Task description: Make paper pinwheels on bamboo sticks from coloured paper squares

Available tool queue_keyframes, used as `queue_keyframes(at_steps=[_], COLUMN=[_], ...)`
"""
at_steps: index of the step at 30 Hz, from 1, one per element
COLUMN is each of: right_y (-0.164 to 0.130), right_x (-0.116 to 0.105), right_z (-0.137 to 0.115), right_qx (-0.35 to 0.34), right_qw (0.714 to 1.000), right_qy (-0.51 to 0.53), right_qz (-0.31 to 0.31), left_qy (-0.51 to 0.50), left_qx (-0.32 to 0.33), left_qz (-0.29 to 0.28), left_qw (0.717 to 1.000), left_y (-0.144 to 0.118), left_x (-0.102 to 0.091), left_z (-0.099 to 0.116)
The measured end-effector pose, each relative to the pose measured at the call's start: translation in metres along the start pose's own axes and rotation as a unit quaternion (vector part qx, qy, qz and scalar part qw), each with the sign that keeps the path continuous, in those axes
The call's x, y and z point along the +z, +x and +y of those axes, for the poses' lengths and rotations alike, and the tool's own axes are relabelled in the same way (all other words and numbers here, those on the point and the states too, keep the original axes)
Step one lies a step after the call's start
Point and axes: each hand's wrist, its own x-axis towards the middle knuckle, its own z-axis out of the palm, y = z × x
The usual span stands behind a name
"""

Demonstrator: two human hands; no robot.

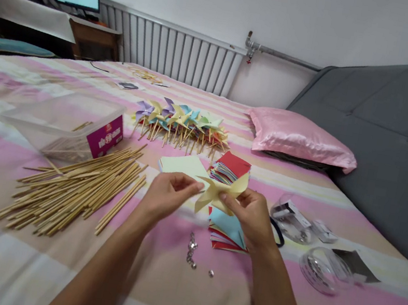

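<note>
A pale yellow paper pinwheel with folded blades is held in my right hand, thumb across its middle. At the left edge of the pinwheel, my left hand has thumb and fingertips pinched together; what lies between them is too small to make out. Under my right hand is a stack of coloured paper squares, blue on top. Behind the pinwheel stands another paper stack, topped in red, beside a pale paper pad. Several small metal fasteners lie on the bedspread between my forearms.
Thin wooden sticks are heaped at left by a clear plastic box. Finished pinwheels lie farther back. At right are clear round containers and a pink pillow. Everything rests on a striped bedspread.
</note>
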Motion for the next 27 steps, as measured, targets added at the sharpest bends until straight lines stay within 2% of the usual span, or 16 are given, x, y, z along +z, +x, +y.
queue_keyframes(at_steps=[1,2,4,6,8,11,13,17,21,25,27], right_y=[0.0,-0.001,-0.002,-0.003,-0.003,-0.004,-0.005,-0.005,-0.005,-0.005,-0.005], right_x=[0.001,0.001,0.003,0.004,0.004,0.005,0.005,0.005,0.004,0.005,0.005], right_z=[0.0,0.0,0.0,0.0,0.0,-0.001,-0.001,-0.001,-0.001,-0.001,-0.002], right_qx=[0.01,0.018,0.026,0.026,0.026,0.028,0.031,0.038,0.035,0.038,0.041], right_qw=[1.0,0.999,0.998,0.998,0.998,0.999,0.998,0.998,0.998,0.997,0.997], right_qy=[0.02,0.038,0.057,0.06,0.052,0.041,0.046,0.056,0.053,0.058,0.061], right_qz=[0.008,0.013,0.014,0.009,0.007,0.008,0.005,-0.004,-0.01,-0.017,-0.015], left_qy=[0.079,0.189,0.397,0.498,0.524,0.52,0.532,0.565,0.567,0.563,0.525], left_qx=[-0.001,-0.012,-0.078,-0.152,-0.207,-0.254,-0.261,-0.259,-0.282,-0.286,-0.268], left_qz=[0.05,0.102,0.165,0.211,0.239,0.241,0.237,0.244,0.238,0.221,0.228], left_qw=[0.996,0.977,0.9,0.828,0.791,0.779,0.77,0.745,0.736,0.743,0.775], left_y=[0.001,0.001,0.001,0.001,0.002,0.006,0.008,0.012,0.014,0.014,0.013], left_x=[-0.011,-0.023,-0.045,-0.064,-0.077,-0.089,-0.093,-0.095,-0.093,-0.091,-0.092], left_z=[0.001,0.003,0.004,0.003,-0.001,-0.012,-0.019,-0.027,-0.027,-0.027,-0.03])
